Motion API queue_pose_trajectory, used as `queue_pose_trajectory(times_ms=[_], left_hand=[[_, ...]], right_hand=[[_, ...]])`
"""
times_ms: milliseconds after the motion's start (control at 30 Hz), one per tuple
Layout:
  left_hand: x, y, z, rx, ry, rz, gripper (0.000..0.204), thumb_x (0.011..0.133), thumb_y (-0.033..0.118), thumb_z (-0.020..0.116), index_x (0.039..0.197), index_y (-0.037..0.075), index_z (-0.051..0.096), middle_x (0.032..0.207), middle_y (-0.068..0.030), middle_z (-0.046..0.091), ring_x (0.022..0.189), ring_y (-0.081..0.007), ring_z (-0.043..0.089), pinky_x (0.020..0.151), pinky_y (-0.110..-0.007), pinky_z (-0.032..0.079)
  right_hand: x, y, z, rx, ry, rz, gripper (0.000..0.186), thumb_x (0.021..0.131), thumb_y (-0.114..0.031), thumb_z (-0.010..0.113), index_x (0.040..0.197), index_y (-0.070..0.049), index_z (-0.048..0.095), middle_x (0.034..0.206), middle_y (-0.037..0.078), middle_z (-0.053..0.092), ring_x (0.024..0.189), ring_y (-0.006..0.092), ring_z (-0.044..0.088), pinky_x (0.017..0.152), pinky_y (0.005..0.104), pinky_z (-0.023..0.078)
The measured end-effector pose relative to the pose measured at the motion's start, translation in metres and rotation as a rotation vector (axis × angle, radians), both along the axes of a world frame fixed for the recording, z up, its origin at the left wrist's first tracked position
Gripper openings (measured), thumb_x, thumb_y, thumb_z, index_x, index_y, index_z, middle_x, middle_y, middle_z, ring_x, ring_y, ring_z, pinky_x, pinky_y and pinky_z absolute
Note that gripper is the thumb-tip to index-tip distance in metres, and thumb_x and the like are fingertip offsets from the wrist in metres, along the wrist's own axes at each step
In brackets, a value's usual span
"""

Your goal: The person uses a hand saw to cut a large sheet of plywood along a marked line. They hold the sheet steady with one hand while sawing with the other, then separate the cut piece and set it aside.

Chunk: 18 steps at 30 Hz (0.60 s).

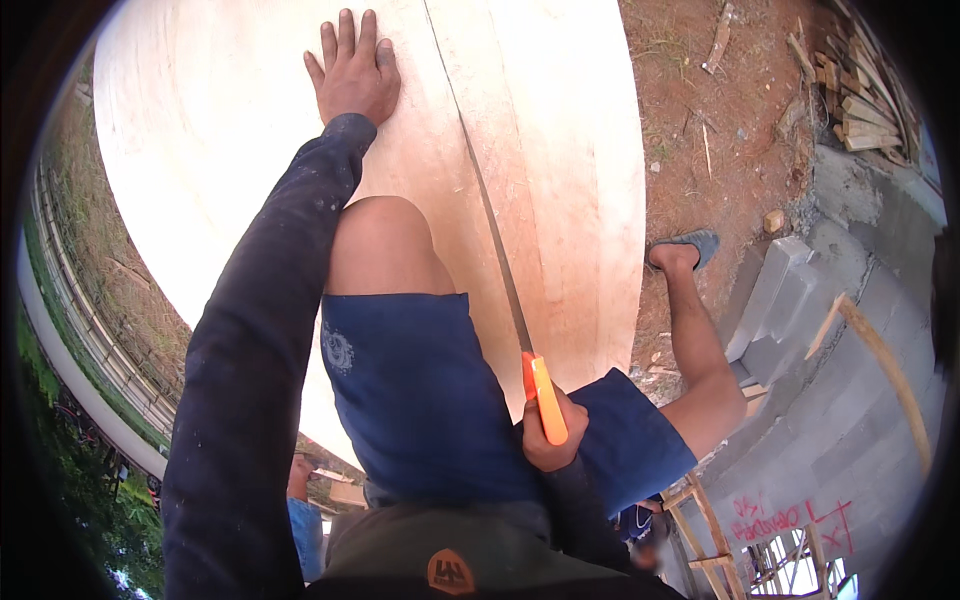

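A large pale plywood sheet (235, 130) lies in front of me. My left hand (362, 85) presses flat on it near the far edge of the view, fingers stretched out and slightly apart. In my right hand (552, 440) is a handsaw (507, 280), gripped by its orange and yellow handle close to my body. The narrow dark blade points away from me over the plywood, along a thin dark line that runs to the top of the view. Where the blade ends and the line begins is hard to tell. My bent left knee (385, 240) rests on the sheet, left of the saw.
My right foot in a grey shoe (700, 243) stands on reddish soil (690, 150) beside the sheet. Grey concrete blocks (775, 290) and a block wall lie to the right, with a pile of wood scraps (865, 100) beyond. A wooden frame (700, 535) stands lower right, near another person.
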<state>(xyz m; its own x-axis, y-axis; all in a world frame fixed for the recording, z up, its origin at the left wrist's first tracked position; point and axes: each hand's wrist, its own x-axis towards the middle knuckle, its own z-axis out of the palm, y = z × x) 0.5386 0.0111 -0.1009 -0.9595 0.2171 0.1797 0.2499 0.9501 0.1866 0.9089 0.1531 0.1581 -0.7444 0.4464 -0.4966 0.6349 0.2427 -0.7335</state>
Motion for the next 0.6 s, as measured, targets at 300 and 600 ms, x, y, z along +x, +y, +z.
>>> queue_pose_trajectory(times_ms=[300,600], left_hand=[[0.002,0.021,0.026,-0.016,-0.145,-0.013,0.054,0.106,0.036,0.032,0.156,0.014,0.031,0.164,-0.0137,0.022,0.153,-0.0328,0.013,0.124,-0.054,0.007],[0.0,0.006,0.002,-0.019,-0.023,0.0,0.054,0.105,0.041,0.031,0.157,0.025,0.03,0.165,-0.0068,0.023,0.154,-0.0303,0.014,0.124,-0.055,0.007]], right_hand=[[-0.155,0.015,-0.116,-0.022,0.11,0.028,0.045,0.082,0.001,0.062,0.126,0.01,0.061,0.078,0.021,0.067,0.064,0.0179,0.064,0.062,0.0309,0.051],[0.018,0.002,-0.01,0.025,0.042,0.115,0.055,0.075,0.007,0.054,0.13,0.007,0.06,0.112,0.024,0.071,0.084,0.0254,0.075,0.077,0.0284,0.056]])
